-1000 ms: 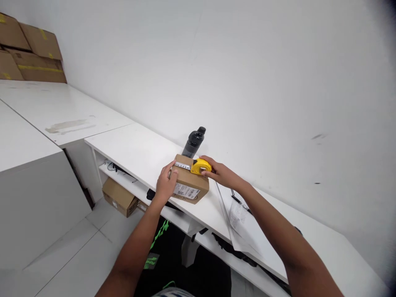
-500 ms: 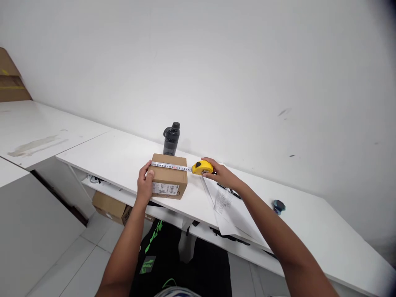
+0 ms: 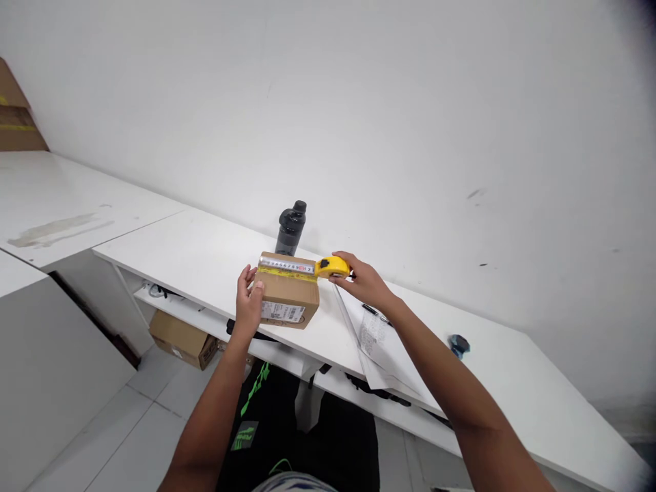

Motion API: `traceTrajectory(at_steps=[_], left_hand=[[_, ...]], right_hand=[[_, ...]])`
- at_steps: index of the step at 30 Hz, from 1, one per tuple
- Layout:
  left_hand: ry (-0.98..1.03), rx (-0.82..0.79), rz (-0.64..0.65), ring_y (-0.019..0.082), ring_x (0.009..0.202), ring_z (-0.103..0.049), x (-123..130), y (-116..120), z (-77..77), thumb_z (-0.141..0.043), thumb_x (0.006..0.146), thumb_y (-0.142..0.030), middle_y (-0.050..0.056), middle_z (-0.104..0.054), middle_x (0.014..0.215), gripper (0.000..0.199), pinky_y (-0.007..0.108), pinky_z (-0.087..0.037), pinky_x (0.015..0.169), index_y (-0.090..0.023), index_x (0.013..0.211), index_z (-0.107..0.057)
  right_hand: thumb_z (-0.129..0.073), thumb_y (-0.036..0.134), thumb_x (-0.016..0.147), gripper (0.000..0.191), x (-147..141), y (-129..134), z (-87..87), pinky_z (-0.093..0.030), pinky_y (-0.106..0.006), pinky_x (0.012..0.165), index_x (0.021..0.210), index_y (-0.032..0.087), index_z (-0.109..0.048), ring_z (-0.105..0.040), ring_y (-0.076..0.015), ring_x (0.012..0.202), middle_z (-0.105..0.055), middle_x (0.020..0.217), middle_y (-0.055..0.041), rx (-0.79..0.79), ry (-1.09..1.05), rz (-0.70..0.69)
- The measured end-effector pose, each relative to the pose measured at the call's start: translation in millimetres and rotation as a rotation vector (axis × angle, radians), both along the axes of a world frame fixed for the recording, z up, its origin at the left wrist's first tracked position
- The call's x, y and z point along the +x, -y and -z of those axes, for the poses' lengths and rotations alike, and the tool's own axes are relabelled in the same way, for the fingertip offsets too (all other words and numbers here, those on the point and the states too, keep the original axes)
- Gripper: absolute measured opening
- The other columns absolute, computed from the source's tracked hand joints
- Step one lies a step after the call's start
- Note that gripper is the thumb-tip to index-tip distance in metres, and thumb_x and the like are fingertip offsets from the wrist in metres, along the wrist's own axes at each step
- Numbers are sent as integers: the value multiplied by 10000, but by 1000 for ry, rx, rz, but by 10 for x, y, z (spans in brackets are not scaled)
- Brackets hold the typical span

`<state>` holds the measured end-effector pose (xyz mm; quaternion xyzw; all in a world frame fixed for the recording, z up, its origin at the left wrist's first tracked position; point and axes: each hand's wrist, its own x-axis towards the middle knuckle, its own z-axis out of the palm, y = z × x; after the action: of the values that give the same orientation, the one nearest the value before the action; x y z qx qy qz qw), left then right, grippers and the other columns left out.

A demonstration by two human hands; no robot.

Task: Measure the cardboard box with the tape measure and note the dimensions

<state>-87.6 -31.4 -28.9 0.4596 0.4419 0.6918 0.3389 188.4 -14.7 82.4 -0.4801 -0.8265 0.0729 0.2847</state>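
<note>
A small cardboard box (image 3: pixel 287 292) with a printed label on its near side stands on the white table. My left hand (image 3: pixel 249 301) holds the box by its left end, with the thumb on the near top edge. My right hand (image 3: pixel 361 279) grips a yellow tape measure (image 3: pixel 331 266) just past the box's right edge. Its pulled-out blade (image 3: pixel 287 265) lies across the top of the box beside a strip of yellow tape. Behind the box is a dark water bottle (image 3: pixel 291 229).
Papers (image 3: pixel 384 348) with a black pen (image 3: pixel 376 314) lie right of the box. Farther right is a small dark, bluish object (image 3: pixel 459 345). A cardboard box (image 3: pixel 182 338) sits below the table, and a larger box (image 3: pixel 18 113) stands at far left. The wall (image 3: pixel 359 137) rises behind.
The tape measure's case has come up against the box's right edge, and less blade shows. The yellow strip on the box top has come into sight. My left fingers have loosened slightly.
</note>
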Motion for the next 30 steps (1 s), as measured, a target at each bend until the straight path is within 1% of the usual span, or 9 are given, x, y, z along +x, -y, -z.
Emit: traceTrajectory(at_steps=[5, 7, 10, 14, 17, 20, 23, 27, 30], left_hand=[[80, -57, -21, 249, 1328, -476, 11, 2, 39, -553, 870, -512, 160, -467, 1444, 766, 400, -409, 1082, -225, 1479, -187], [88, -132, -20, 258, 1342, -465, 52, 56, 61, -556, 863, -546, 168, -380, 1509, 824, 400, -432, 1063, -253, 1495, -116], [93, -235, -13, 296, 1440, -334, 198, 226, 116, -607, 821, -586, 172, -202, 1597, 909, 404, -434, 1072, -280, 1506, -94], [53, -173, -150, 312, 1505, -158, 277, 412, 64, -629, 817, -566, 169, -180, 1601, 884, 456, -324, 1162, -263, 1505, -164], [-3, -116, -282, 281, 1518, -84, 40, 257, -128, -629, 835, -514, 147, -118, 1625, 861, 472, -151, 1225, -246, 1512, -169], [-59, -86, -121, 280, 1457, -288, -261, -116, -261, -679, 798, -445, 154, -363, 1526, 768, 470, -200, 1209, -226, 1447, -331], [-16, -39, 48, 273, 1394, -400, -390, -400, -226, -668, 777, -413, 134, -464, 1470, 640, 436, -324, 1154, -211, 1355, -481], [121, -7, 262, 270, 1203, -587, -343, -445, -129, -578, 817, -454, 109, -644, 1299, 512, 417, -438, 1048, -163, 1235, -634], [139, -37, 247, 278, 1131, -624, -304, -408, -163, -602, 781, -418, 94, -711, 1187, 457, 416, -438, 1034, -144, 1129, -714]], right_hand=[[-605, 453, 858, 494, -475, -56, -123, -519, -370, 756, 1314, 290, -509, -642, -223, 867, -642, 1212, -63, 81, 25, -33], [-598, 446, 861, 457, -684, -98, -127, -514, -379, 768, 1278, 274, -526, -640, -234, 890, -637, 1205, -78, 105, 19, -47], [-605, 497, 843, 487, -937, -196, -85, -516, -382, 737, 1246, 248, -492, -644, -235, 860, -646, 1145, -86, 83, -116, -6], [-604, 581, 812, 560, -1179, -369, 25, -521, -346, 639, 1196, 235, -387, -635, -185, 710, -644, 1077, -72, -34, -444, 79], [-578, 582, 829, 562, -1325, -469, 127, -533, -332, 615, 1192, 247, -310, -635, -157, 635, -642, 1065, -63, -197, -607, 46], [-564, 570, 847, 558, -1425, -508, 217, -546, -336, 650, 1214, 251, -291, -655, -164, 701, -643, 1087, -62, -254, -613, -43], [-572, 544, 858, 555, -1471, -470, 243, -540, -366, 795, 1254, 232, -339, -656, -207, 935, -653, 1110, -73, -206, -492, -111], [-534, 516, 889, 621, -1486, -333, 172, -513, -434, 853, 1416, 243, -350, -648, -262, 978, -653, 1176, -92, -76, -254, -71], [-473, 455, 928, 584, -1448, -223, 105, -506, -431, 865, 1476, 292, -357, -640, -276, 1027, -652, 1224, -73, 18, -92, -75]])
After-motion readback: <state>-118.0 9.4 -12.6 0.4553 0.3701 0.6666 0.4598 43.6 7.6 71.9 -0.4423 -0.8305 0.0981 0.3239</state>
